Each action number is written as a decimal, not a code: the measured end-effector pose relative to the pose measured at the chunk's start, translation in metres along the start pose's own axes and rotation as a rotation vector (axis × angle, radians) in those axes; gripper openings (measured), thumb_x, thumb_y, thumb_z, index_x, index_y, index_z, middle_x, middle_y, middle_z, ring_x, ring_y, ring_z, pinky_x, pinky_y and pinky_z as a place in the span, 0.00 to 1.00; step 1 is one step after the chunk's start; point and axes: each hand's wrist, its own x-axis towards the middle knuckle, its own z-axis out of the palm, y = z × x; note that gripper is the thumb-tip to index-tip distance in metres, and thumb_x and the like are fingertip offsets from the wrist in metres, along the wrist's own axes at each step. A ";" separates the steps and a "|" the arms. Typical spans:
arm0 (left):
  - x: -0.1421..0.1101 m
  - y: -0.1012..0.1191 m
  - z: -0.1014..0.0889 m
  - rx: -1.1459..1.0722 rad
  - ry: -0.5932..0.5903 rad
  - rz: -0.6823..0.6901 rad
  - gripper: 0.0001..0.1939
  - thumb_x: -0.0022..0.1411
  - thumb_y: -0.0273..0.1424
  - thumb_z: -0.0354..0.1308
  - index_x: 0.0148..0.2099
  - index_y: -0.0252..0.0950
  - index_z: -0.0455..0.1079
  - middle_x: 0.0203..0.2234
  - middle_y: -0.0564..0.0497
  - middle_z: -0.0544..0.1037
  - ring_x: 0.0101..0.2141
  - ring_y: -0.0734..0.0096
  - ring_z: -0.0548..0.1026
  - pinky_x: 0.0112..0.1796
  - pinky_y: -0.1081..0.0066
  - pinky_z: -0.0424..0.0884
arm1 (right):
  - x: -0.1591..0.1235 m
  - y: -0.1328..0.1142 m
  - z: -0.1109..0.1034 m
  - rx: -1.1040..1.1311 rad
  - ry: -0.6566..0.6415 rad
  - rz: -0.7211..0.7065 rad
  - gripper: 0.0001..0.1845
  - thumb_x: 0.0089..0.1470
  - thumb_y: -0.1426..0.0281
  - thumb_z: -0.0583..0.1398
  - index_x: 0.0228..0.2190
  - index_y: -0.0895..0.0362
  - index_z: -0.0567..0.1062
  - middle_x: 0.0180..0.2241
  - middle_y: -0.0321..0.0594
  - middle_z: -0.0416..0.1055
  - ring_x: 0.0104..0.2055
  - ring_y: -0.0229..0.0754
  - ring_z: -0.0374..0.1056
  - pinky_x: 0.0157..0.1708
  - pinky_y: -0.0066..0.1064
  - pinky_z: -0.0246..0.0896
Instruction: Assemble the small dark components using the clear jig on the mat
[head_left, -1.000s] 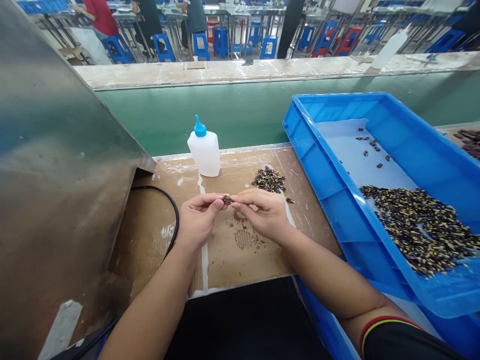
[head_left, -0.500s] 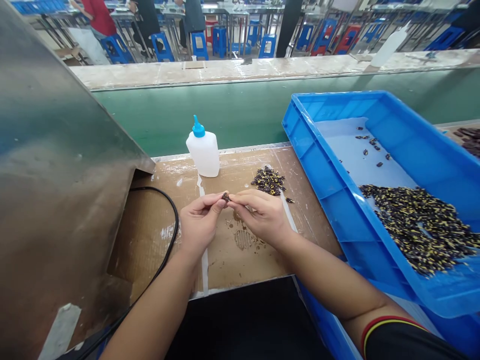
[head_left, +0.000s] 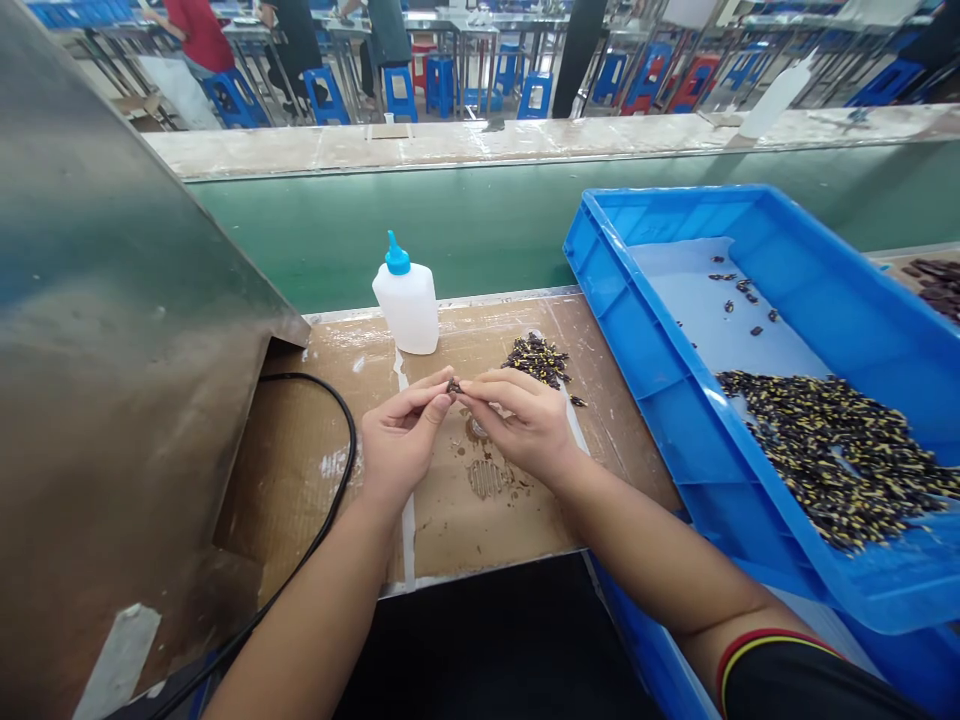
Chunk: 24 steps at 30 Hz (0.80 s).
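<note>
Between the fingertips of both hands is a small dark brown piece (head_left: 454, 387), too small to make out in detail. My left hand (head_left: 401, 430) pinches it from the left with thumb and forefinger. My right hand (head_left: 525, 415) is closed on its right side, fingertips almost meeting those of the left. Just beyond the right hand lies a heap of small dark-and-yellow pieces (head_left: 536, 358). A translucent white squeeze bottle (head_left: 409, 310) with a blue nozzle cap stands upright behind the hands. Wet-looking ridged marks (head_left: 487, 479) show on the board below.
To the right, a large blue crate (head_left: 637, 370) holds many dark-and-yellow pieces (head_left: 840, 450). A metal housing (head_left: 112, 350) rises at the left, with a black cable (head_left: 352, 440) beside it. Behind the cardboard-covered worktop (head_left: 300, 480) runs a green belt (head_left: 480, 220). People and stools are farther back.
Both hands have risen slightly with the small dark piece, which has been turned a little between the fingertips. The bottle, heap and crate stay in place.
</note>
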 end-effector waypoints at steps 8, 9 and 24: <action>-0.001 -0.001 0.002 0.122 0.003 0.133 0.08 0.63 0.36 0.73 0.43 0.41 0.86 0.45 0.44 0.86 0.46 0.61 0.84 0.53 0.63 0.82 | -0.003 0.010 0.000 -0.041 0.044 -0.056 0.08 0.66 0.77 0.64 0.43 0.52 0.80 0.40 0.40 0.82 0.42 0.42 0.80 0.45 0.35 0.79; -0.001 -0.001 0.002 0.131 0.000 0.147 0.08 0.63 0.36 0.72 0.44 0.41 0.86 0.45 0.44 0.86 0.46 0.62 0.84 0.52 0.63 0.83 | -0.003 0.011 -0.001 -0.043 0.037 -0.063 0.08 0.66 0.77 0.64 0.42 0.52 0.80 0.41 0.41 0.82 0.43 0.42 0.80 0.46 0.36 0.79; -0.002 -0.015 -0.005 0.262 -0.007 0.291 0.09 0.66 0.37 0.69 0.44 0.39 0.84 0.44 0.43 0.85 0.45 0.61 0.83 0.50 0.62 0.81 | -0.006 0.013 -0.001 -0.054 -0.031 -0.170 0.07 0.66 0.77 0.64 0.42 0.54 0.80 0.43 0.45 0.81 0.43 0.42 0.79 0.46 0.35 0.78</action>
